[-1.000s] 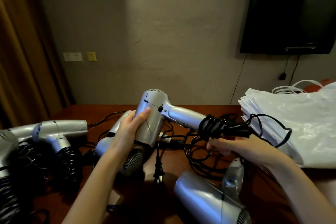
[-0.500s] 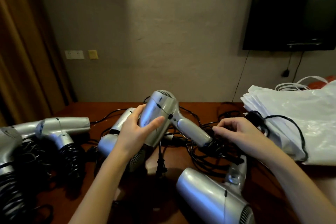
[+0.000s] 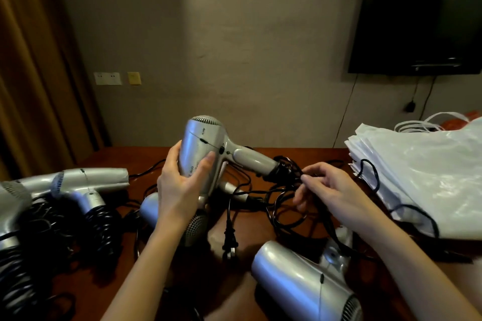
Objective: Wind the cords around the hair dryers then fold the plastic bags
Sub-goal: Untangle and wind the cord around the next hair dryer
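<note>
Hair dryer (image 3: 200, 148): held above the table (image 3: 125, 156), barrel gripped by the left hand (image 3: 180, 185), thumb across the near side, fingers curled behind. Handle points right. Black cord (image 3: 287, 172) is coiled at the handle end; the right hand (image 3: 331, 190) pinches it there between thumb and fingertips. Plastic bags (image 3: 430, 172) lie stacked at right.

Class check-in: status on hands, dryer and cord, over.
Left hand grips held dryer. Right hand pinches cord at handle end. Loose cords tangled beneath; plastic bags unfolded.
</note>
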Action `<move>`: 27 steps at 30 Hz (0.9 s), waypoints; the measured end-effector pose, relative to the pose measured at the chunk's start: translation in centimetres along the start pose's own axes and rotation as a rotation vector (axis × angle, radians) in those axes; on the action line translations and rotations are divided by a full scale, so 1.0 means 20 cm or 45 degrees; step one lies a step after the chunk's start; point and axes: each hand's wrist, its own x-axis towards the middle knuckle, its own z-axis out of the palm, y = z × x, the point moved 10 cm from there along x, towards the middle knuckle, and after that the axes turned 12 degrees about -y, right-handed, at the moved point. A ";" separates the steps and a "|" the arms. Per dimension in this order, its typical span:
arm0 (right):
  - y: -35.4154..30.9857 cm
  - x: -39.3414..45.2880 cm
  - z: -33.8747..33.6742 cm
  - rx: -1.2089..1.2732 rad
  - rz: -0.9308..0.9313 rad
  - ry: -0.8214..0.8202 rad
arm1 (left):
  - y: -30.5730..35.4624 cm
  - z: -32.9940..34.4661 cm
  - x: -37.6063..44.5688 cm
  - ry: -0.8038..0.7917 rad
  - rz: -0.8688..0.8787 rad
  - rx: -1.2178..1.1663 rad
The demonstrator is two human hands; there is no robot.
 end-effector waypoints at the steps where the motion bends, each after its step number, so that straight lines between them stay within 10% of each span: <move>1: -0.01 0.00 0.00 0.035 -0.045 0.039 | 0.00 0.00 0.00 0.015 -0.003 -0.007; 13: 0.03 0.04 0.20 0.324 -0.181 -0.072 | -0.09 -0.04 0.01 0.069 -0.138 -0.149; 27: 0.14 0.05 0.03 -0.203 0.148 -0.036 | -0.05 0.17 0.01 -0.299 -0.238 -0.409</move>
